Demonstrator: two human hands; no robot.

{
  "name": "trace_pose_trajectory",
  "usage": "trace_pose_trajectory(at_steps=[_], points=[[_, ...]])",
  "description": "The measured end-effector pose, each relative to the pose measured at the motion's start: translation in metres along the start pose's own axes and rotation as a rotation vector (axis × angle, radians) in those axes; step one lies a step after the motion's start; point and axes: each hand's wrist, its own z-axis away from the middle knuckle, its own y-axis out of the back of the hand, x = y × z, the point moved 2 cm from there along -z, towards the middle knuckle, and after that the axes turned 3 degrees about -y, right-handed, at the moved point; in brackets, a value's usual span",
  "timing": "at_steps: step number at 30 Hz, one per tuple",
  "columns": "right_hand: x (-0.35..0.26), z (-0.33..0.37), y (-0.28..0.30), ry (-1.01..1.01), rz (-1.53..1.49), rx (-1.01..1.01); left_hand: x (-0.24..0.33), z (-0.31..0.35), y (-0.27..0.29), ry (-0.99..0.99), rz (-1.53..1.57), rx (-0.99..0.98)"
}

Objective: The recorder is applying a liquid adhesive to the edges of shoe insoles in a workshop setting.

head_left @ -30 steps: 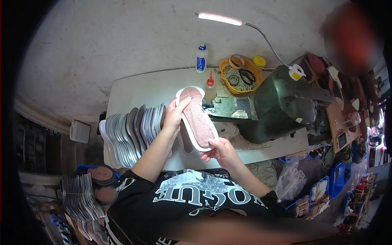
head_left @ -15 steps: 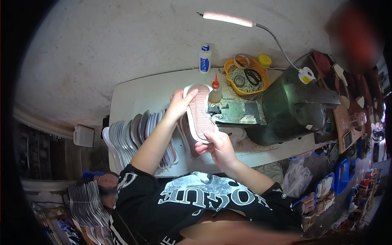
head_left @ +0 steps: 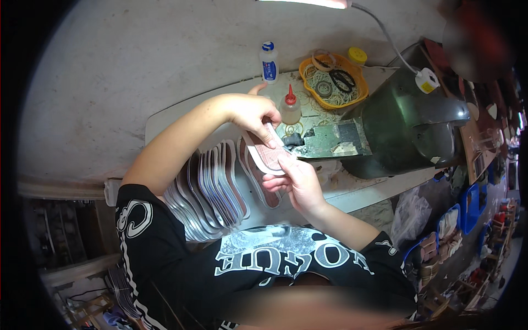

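A pinkish shoe sole with a white rim (head_left: 268, 158) is held up over the table, close to the left end of a sewing-type machine's flat metal arm (head_left: 333, 140). My left hand (head_left: 252, 115) grips its far part, thumb on the upper face, partly hiding it. The near end is pinched by my right hand (head_left: 301, 184), thumb on top and fingers underneath. Below it, a similar sole (head_left: 253, 171) lies on the table. To the left of that one, a row of several soles (head_left: 212, 187) stands on edge, partly behind my left forearm.
A green machine body (head_left: 404, 135) occupies the right side. Behind my hands stand a red-tipped squeeze bottle (head_left: 290, 108) and a white-and-blue bottle (head_left: 269, 66). A yellow basket (head_left: 360, 96) holds bands, tape and scissors. Above is a lamp (head_left: 308, 3) on a bendable neck.
My left hand has turned over the sole's far part, its elbow swinging out to the left. The sole has moved nearer the machine arm's end. The view has shifted slightly.
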Motion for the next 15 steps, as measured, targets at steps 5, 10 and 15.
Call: trace_pose_trajectory(at_steps=[5, 10, 15], points=[[-0.008, 0.002, -0.004, -0.031, 0.049, -0.044, -0.016, -0.007, -0.007, -0.024, 0.167, 0.058], [-0.002, -0.002, -0.003, -0.033, 0.081, -0.036, -0.009, -0.003, 0.002, 0.087, 0.113, 0.017], [0.0, -0.001, -0.003, -0.034, -0.024, -0.016, -0.009, 0.007, -0.004, 0.012, 0.041, 0.085]])
